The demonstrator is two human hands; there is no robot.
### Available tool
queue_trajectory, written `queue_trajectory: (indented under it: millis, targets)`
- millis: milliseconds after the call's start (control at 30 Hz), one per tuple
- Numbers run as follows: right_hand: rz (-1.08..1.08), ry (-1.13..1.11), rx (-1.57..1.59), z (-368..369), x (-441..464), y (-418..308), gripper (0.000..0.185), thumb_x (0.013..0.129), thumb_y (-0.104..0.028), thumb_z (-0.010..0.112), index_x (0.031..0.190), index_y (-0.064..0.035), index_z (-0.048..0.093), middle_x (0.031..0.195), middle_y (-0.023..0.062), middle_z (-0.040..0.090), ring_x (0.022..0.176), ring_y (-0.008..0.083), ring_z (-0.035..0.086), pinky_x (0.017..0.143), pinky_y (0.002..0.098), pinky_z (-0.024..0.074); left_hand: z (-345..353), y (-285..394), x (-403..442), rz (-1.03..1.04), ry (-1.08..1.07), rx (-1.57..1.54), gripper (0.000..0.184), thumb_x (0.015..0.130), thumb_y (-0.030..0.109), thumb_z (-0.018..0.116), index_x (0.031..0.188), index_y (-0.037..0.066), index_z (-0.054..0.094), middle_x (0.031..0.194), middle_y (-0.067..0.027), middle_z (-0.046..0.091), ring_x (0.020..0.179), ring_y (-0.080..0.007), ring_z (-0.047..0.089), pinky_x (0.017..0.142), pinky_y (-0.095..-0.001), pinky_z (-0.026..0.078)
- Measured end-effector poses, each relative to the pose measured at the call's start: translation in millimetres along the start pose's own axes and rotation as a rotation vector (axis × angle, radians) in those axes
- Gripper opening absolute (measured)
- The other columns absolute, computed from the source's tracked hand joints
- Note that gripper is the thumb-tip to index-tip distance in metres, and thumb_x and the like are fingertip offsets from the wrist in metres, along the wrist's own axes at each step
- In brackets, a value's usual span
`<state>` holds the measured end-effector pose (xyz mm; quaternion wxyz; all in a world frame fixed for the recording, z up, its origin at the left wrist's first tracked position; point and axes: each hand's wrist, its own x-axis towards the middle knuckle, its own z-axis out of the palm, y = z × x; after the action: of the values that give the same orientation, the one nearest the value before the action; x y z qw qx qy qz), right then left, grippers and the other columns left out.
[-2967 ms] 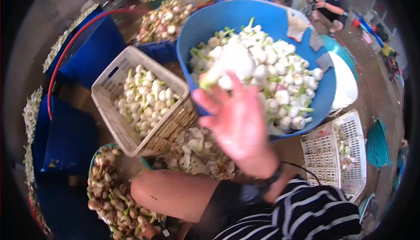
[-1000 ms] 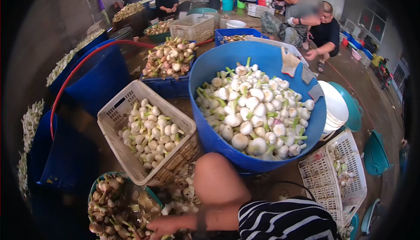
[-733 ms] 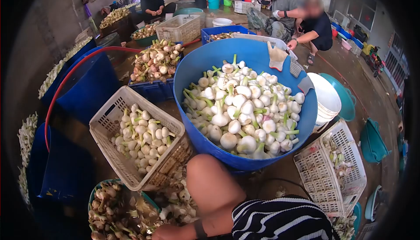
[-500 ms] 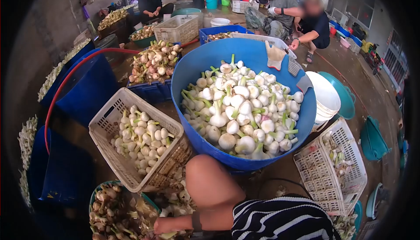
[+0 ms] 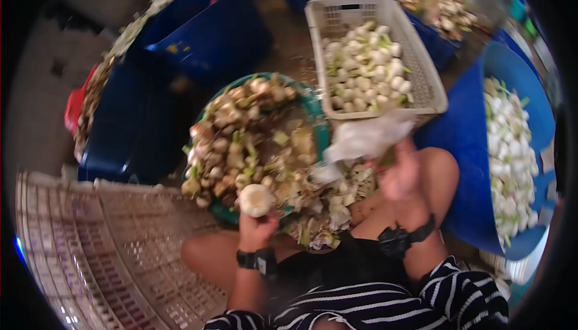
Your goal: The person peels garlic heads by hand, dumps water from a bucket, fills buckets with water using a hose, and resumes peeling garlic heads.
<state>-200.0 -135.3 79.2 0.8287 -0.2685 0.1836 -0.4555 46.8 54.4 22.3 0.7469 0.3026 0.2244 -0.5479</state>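
Note:
My left hand (image 5: pixel 257 229) is closed around a pale garlic bulb (image 5: pixel 256 200), its round face turned up. It is just over the near edge of a green basin (image 5: pixel 322 126) heaped with unpeeled garlic (image 5: pixel 226 143). My right hand (image 5: pixel 400 176), smeared by motion, is above my right knee. Its fingers appear closed on a white crumpled thing (image 5: pixel 370 140), thin and cloth-like, whose exact kind is unclear. Below, loose garlic peelings and trimmings (image 5: pixel 319 225) lie between my legs and against the basin.
Beyond the basin, a white plastic crate (image 5: pixel 442 98) holds cleaned garlic bulbs. On the right is a large blue tub (image 5: pixel 451 167) of white garlic. Dark blue tubs (image 5: pixel 132 131) stand at the left, and a slatted crate (image 5: pixel 114 240) is beside my left leg.
The view has swung left and downward to the basin. My left hand, earlier low at the peelings, now holds a garlic bulb up. My right hand has come into view with the white thing.

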Motion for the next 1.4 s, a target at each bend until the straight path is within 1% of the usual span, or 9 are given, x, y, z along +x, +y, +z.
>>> queue_trajectory:
  millis: [67,133,300,367,567,733,900,1133,1400]
  targets:
    - [-0.023,-0.025,0.051,8,12,5,0.031,0.087,-0.024,0.051,0.111,-0.0036,0.053,0.095,0.0087,0.062,0.077,0.0248,0.061,0.068,0.035,0.0487,16,1,-5,0.003,-0.042,0.085,0.03,0.087,0.044,0.047,0.095,0.016,0.057,0.084,0.0017,0.06,0.067,-0.0127,0.055,0.048,-0.0247,0.041]
    - [0.175,-0.537,-1.307,-2,8,25,0.033,0.089,-0.029,0.05,0.106,-0.0017,0.055,0.093,0.0091,0.061,0.078,0.021,0.06,0.07,0.0352,0.0487,22,-4,-8,0.067,0.021,0.168,0.035,0.09,0.044,0.039,0.098,0.014,0.056,0.086,0.0005,0.061,0.07,-0.0141,0.055,0.048,-0.0272,0.04]
    - [0.165,-0.276,-0.848,26,-16,120,0.049,0.087,-0.041,0.052,0.12,-0.0064,0.046,0.096,0.0137,0.06,0.082,0.026,0.061,0.067,0.035,0.0509,51,-37,-19,0.384,0.105,0.665,0.049,0.09,0.054,0.034,0.1,0.009,0.05,0.091,-0.0035,0.059,0.073,-0.0138,0.057,0.058,-0.0267,0.045]
    - [0.967,0.078,-0.079,37,4,129,0.059,0.087,-0.048,0.046,0.13,-0.0092,0.035,0.107,0.019,0.057,0.089,0.0302,0.06,0.06,0.0412,0.0531,28,-32,-10,0.498,0.022,0.759,0.053,0.089,0.058,0.032,0.1,0.009,0.048,0.088,-0.0035,0.057,0.074,-0.0139,0.054,0.065,-0.0267,0.043]
    - [0.316,-0.032,0.479,50,85,76,0.053,0.088,-0.049,0.042,0.12,-0.0064,0.04,0.111,0.0188,0.053,0.092,0.0287,0.059,0.065,0.0396,0.054,1,6,-8,0.372,0.326,0.47,0.048,0.086,0.058,0.04,0.093,0.012,0.048,0.086,-0.0037,0.053,0.08,-0.0164,0.051,0.072,-0.0311,0.041]
    - [0.184,-0.448,-1.672,-26,110,285,0.034,0.077,-0.013,0.055,0.11,-0.0092,0.054,0.096,0.0084,0.06,0.085,0.0306,0.057,0.077,0.0414,0.0451,-22,-10,6,0.316,0.424,0.317,0.029,0.087,0.043,0.049,0.093,0.014,0.049,0.089,-0.0031,0.055,0.081,-0.0172,0.053,0.076,-0.0326,0.042]
    - [0.009,-0.748,-2.165,-30,111,306,0.038,0.07,-0.011,0.057,0.108,-0.0104,0.055,0.094,0.0094,0.062,0.096,0.0295,0.053,0.086,0.0382,0.0387,-18,-1,15,0.419,0.338,0.348,0.022,0.086,0.034,0.053,0.089,0.012,0.05,0.087,-0.0035,0.055,0.081,-0.016,0.053,0.074,-0.0307,0.043]
    - [0.347,0.037,-0.735,27,86,216,0.027,0.078,-0.015,0.064,0.1,-0.0014,0.056,0.088,0.0112,0.063,0.073,0.0232,0.06,0.067,0.0353,0.0478,7,-10,29,0.302,0.335,0.53,0.051,0.09,0.046,0.042,0.127,0.013,0.033,0.114,-0.0105,0.046,0.088,-0.0213,0.051,0.07,-0.0298,0.044]
    - [-0.12,-0.821,-1.722,39,36,128,0.024,0.076,-0.027,0.057,0.068,-0.0042,0.056,0.062,0.011,0.06,0.061,0.0311,0.06,0.054,0.041,0.0469,35,-14,32,0.352,0.087,0.806,0.031,0.086,0.027,0.051,0.104,0.001,0.056,0.081,-0.0015,0.057,0.064,-0.0079,0.052,0.053,-0.0208,0.04]
